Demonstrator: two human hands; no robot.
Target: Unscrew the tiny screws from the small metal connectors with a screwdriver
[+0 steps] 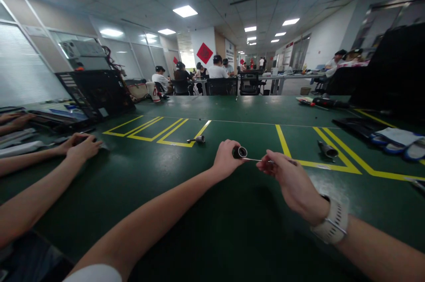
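Note:
My left hand is closed around a short dark cylinder with a bright metal ring at its open end. My right hand, with a pale watch strap at the wrist, pinches a tool with a thin metal shaft. The shaft's tip meets the cylinder's rim or lies just beside it; which of these I cannot tell. Most of the tool's handle is hidden by my fingers. A small metal cylinder with a thin stem lies beyond my left hand. To the right lies a larger metal cylindrical piece.
Yellow tape marks boxes on the green table. Another person's hands work at the left. A computer case stands back left. A power tool, a black tray and blue-white items lie right.

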